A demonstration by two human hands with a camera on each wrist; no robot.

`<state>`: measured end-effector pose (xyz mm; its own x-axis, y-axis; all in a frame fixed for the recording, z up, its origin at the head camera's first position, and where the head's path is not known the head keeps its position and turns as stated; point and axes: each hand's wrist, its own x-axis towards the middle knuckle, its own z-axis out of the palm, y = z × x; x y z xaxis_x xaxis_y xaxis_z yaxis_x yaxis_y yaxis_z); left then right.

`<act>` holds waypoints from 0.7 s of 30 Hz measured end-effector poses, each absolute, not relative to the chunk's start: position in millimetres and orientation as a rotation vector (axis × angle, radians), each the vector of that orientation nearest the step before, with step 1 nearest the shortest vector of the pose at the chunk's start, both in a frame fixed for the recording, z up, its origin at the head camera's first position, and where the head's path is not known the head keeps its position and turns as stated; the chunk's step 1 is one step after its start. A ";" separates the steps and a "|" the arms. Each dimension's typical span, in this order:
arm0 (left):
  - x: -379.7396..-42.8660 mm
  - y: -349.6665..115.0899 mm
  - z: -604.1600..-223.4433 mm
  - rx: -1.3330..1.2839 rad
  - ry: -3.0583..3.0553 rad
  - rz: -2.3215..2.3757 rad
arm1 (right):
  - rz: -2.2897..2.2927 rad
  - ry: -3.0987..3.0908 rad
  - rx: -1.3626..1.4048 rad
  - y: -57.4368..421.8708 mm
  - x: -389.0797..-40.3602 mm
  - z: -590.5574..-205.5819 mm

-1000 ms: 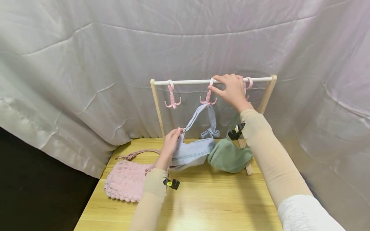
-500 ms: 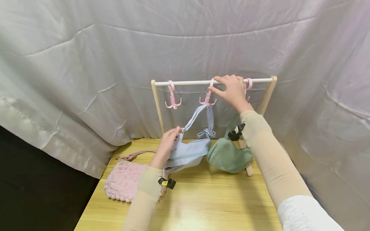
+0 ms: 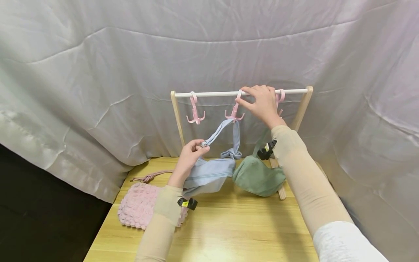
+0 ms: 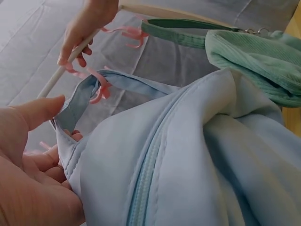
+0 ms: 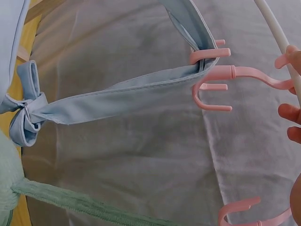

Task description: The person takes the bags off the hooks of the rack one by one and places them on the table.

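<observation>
A light blue zippered bag (image 3: 211,174) hangs tilted below the rail, its strap (image 3: 217,133) looped over the middle pink hook (image 3: 234,113). My left hand (image 3: 188,157) pinches that strap near its metal ring, thumb on one side; the left wrist view has the zipper (image 4: 146,181) close up. Up at the rail (image 3: 214,94), my right hand (image 3: 263,103) grips the top of the same hook with thumb and fingers. In the right wrist view the strap lies inside a prong, and a tied bow (image 5: 30,108) sits at its lower end.
A green corduroy bag (image 3: 260,178) hangs to the right from another hook, mostly behind my right hand. One pink hook (image 3: 195,112) hangs at the left of the rail. A pink puffy bag (image 3: 139,207) lies on the wooden table (image 3: 235,225). Grey curtain (image 3: 209,58) stands behind.
My left hand has drawn the strap slightly left, and its grip on the strap has shifted. The blue bag and bow have swung left. My right hand stays at the hook.
</observation>
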<state>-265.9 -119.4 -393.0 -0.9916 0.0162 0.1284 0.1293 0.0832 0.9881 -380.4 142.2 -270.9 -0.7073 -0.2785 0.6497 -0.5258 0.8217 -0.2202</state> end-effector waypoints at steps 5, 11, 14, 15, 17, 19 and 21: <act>-266.8 -119.2 -389.1 -0.132 -2.199 -2.027 | 0.523 -2.395 0.582 141.9 -380.3 -271.2; -269.9 -117.9 -381.2 -0.128 -2.096 -2.035 | 0.515 -2.400 0.571 141.8 -379.6 -270.5; -271.2 -117.0 -377.7 -0.135 -2.071 -2.042 | 0.516 -2.401 0.569 142.4 -379.7 -270.4; -271.9 -116.8 -376.9 -0.136 -2.067 -2.042 | 0.518 -2.400 0.568 142.5 -379.7 -270.4; -273.1 -116.3 -375.5 -0.138 -2.064 -2.034 | 0.519 -2.399 0.569 142.8 -379.6 -270.4; -274.3 -115.7 -374.0 -0.138 -2.055 -2.034 | 0.518 -2.399 0.568 143.0 -379.6 -270.7; -275.0 -115.2 -372.2 -0.133 -2.044 -2.035 | 0.512 -2.400 0.566 143.1 -379.7 -271.1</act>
<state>-275.0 -115.2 -372.2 -0.9637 -0.1131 0.2420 0.2414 0.0183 0.9702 -379.7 143.1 -271.1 -0.7206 -0.2695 0.6388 -0.5068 0.8335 -0.2201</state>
